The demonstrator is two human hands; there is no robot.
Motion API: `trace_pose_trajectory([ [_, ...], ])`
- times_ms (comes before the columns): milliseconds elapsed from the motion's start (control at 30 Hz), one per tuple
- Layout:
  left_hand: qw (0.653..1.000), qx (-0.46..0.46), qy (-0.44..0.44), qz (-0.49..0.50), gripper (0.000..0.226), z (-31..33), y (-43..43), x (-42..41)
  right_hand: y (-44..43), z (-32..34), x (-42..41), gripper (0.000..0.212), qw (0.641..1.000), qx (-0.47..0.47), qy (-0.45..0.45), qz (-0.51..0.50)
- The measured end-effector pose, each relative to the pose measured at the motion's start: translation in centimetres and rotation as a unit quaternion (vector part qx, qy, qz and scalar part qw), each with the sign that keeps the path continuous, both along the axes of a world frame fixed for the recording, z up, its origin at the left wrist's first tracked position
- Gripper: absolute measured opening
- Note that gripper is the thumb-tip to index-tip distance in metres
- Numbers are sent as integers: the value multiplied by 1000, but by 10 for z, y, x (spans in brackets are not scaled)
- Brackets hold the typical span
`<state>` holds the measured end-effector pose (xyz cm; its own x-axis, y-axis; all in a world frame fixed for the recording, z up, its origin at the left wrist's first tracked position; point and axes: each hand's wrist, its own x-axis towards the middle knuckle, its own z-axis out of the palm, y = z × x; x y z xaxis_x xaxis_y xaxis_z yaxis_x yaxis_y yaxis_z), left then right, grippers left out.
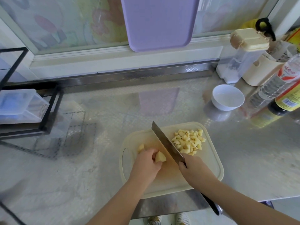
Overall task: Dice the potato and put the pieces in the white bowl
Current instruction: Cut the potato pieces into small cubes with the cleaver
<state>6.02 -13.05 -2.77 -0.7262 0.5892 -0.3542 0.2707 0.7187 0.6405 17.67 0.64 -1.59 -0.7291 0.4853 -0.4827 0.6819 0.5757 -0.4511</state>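
A cream cutting board (209, 163) lies at the counter's front edge. My left hand (146, 163) grips a peeled potato chunk (160, 157) on the board, and another piece (140, 147) shows just beyond its fingers. My right hand (193, 168) holds a cleaver (165, 143) whose blade slants across the board, just right of the chunk. A heap of diced potato (189, 142) sits on the board's far right corner. The white bowl (227, 97) stands on the counter beyond the board, to the right, with nothing visible in it.
Bottles (284, 90) and cream containers (248, 51) crowd the back right of the steel counter (113, 111). A black wire rack with a clear box (21, 106) stands at the left. A purple tray (159, 21) leans against the window.
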Motion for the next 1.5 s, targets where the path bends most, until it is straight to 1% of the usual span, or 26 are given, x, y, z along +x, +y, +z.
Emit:
trace_pose_trajectory([
  [200, 999, 16, -6, 45, 22, 2, 3, 0, -1, -3, 1, 17, 1000, 10, -10, 18],
  [367, 997, 38, -8, 67, 28, -1, 9, 4, 1, 0, 3, 17, 1000, 14, 10, 17],
  [467, 996, 42, -4, 82, 23, -1, 10, 5, 2, 4, 7, 18, 999, 37, 18, 30],
  [667, 983, 77, -46, 158, 22, -7, 12, 10, -1, 6, 13, 18, 995, 64, 16, 79],
  [900, 980, 90, -49, 169, 23, -12, 11, 12, -4, 3, 15, 21, 993, 62, 6, 101],
  [1133, 977, 108, -71, 170, 20, -15, 12, 11, -2, 5, 14, 23, 993, 54, -9, 109],
  [1400, 974, 126, -74, 174, 18, -16, 10, 13, -10, 0, 0, 16, 988, 60, -63, 127],
  [1500, 975, 125, -72, 171, 18, -17, 8, 13, -11, -1, -3, 17, 987, 63, -76, 127],
])
